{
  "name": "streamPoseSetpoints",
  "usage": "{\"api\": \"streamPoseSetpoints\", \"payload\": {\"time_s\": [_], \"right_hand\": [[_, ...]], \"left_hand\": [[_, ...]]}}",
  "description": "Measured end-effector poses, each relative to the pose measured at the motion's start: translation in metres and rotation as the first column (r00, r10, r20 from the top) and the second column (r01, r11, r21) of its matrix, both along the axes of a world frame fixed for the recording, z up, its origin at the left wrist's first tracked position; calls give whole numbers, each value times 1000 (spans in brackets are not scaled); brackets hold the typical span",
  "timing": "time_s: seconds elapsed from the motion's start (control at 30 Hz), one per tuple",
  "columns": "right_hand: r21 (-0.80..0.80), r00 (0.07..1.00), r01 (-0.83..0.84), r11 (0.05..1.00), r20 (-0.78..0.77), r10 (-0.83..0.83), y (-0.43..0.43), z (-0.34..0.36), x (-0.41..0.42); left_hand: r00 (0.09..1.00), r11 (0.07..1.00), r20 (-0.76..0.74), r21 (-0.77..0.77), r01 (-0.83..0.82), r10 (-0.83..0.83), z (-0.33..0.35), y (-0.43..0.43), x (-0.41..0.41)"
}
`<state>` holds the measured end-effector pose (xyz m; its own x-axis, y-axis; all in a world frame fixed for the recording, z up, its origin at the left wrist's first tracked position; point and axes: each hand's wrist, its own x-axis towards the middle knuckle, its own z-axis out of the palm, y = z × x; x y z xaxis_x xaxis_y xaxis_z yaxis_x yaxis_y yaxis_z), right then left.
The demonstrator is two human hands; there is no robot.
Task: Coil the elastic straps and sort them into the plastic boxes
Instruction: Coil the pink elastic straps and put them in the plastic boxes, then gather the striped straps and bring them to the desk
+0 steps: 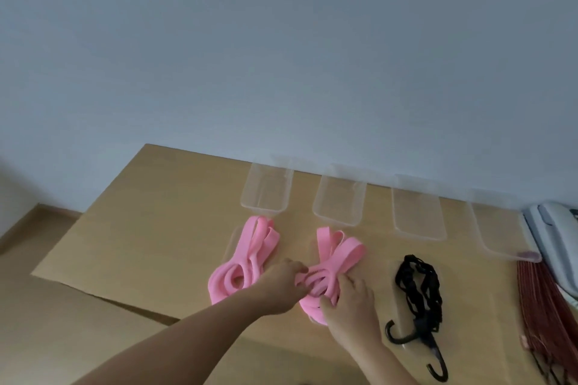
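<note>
You are coiling the pink strap [336, 259], which is lying on the table [150, 228] in front of the second box [339, 203], its coiled end towards you and its flat loops fanning out towards the row of boxes. Your left hand [281, 286] is reaching in from the left, its fingers [300, 269] curling onto the coil's loops. Your right hand [352, 306] is gripping the near side of the same coil, its fingers [328, 302] tucked into the pink folds (the fingertips themselves are hidden in the strap).

Just to the left, the other pink strap [242, 262] is lying coiled in front of the leftmost box [266, 191], apart from the one in your hands. Something translucent is showing beneath both, too faint to identify.

To the right of your right hand, a black bungee cord [417, 294] with hooked ends is lying bunched. Beyond it, a bundle of red straps [541, 306] is running off the frame's edge.

The third box [417, 212] and fourth box [497, 228] are completing the clear plastic row along the table's far edge, by the wall [281, 56]. A grey-white device [556, 228] is sitting at the far right.
</note>
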<state>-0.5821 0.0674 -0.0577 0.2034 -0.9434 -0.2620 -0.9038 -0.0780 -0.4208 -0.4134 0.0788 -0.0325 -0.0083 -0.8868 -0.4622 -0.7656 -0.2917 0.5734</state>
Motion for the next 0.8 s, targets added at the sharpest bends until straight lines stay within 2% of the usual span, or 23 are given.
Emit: {"api": "streamPoseSetpoints", "payload": {"time_s": [0.13, 0.23, 0.37, 0.47, 0.63, 0.8], "right_hand": [[-112, 999, 7, 994, -38, -11, -3, 28, 10], [-114, 992, -120, 986, 31, 124, 0, 53, 43], [-121, 940, -338, 933, -101, 327, 16, 85, 109], [-112, 922, -380, 918, 39, 386, 46, 111, 162], [-159, 801, -572, 805, 105, 590, 131, 141, 250], [-189, 600, -768, 612, 120, 791, 243, 147, 330]], "left_hand": [[997, 995, 15, -74, -69, 71, 23, 7, 25], [988, 976, 57, -173, -129, 141, 47, 19, 55], [961, 939, 23, -223, -263, 275, 73, 67, 108], [919, 884, 6, -273, -378, 395, 93, 126, 157], [774, 742, 42, -323, -588, 632, 118, 259, 235], [538, 528, 75, -348, -775, 839, 119, 416, 277]]}}
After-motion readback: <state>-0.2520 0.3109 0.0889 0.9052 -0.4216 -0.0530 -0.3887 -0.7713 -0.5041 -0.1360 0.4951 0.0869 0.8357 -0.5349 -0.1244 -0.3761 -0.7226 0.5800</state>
